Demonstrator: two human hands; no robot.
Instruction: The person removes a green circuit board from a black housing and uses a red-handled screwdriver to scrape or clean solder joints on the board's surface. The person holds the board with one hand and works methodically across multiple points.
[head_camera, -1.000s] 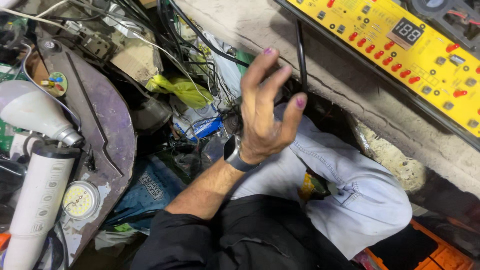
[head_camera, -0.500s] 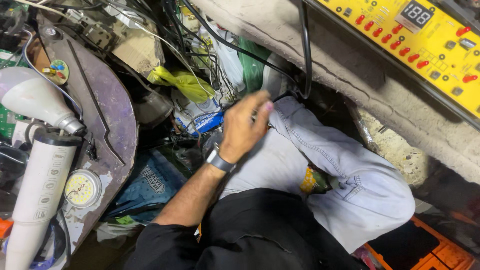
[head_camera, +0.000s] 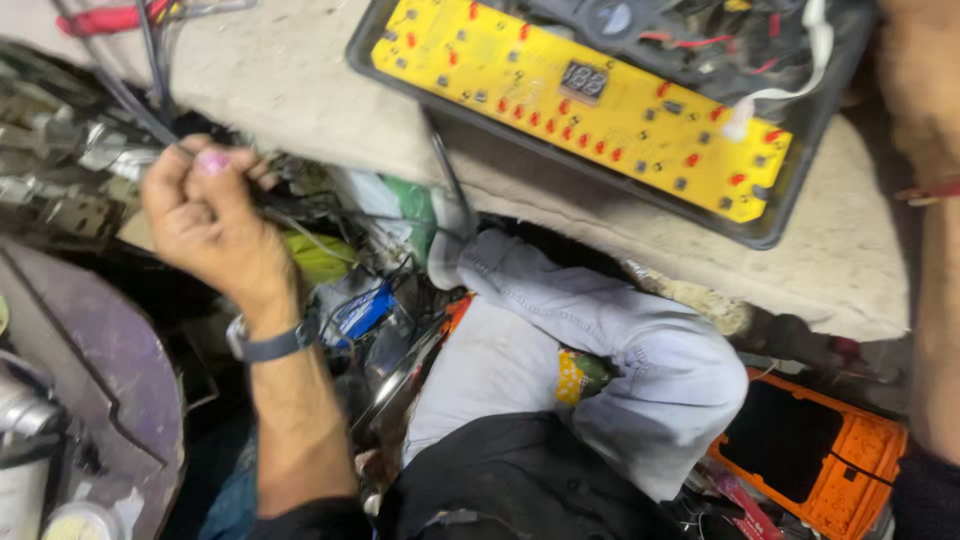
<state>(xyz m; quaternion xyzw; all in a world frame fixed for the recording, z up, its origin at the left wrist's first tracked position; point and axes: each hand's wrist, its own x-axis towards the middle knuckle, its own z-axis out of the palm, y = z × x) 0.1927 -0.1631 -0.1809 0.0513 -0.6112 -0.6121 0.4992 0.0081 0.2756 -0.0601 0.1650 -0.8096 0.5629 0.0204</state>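
Note:
My left hand (head_camera: 205, 215) is raised at the left, fingers curled shut around a bunch of thin dark wires (head_camera: 150, 110) that run up and to the left. A dark watch (head_camera: 268, 345) sits on its wrist. My right forearm (head_camera: 935, 300) runs up the right edge with a red thread at the wrist; the hand (head_camera: 915, 70) above it is blurred and cut off by the frame. A yellow circuit board (head_camera: 520, 85) with red buttons and a small display lies in a black tray (head_camera: 765, 235) on a rough concrete slab (head_camera: 290, 90).
My knee in light grey trousers (head_camera: 620, 350) fills the middle. A black cable (head_camera: 447, 185) drops from the tray. Tangled wires, a blue part (head_camera: 362, 310) and green plastic lie under the slab. A round grey-purple metal plate (head_camera: 95, 385) sits left, an orange case (head_camera: 850, 465) bottom right.
My left hand has gone from beside my knee up and to the left and has closed on the wires. The view has swung right, bringing the whole yellow board and my right forearm into view.

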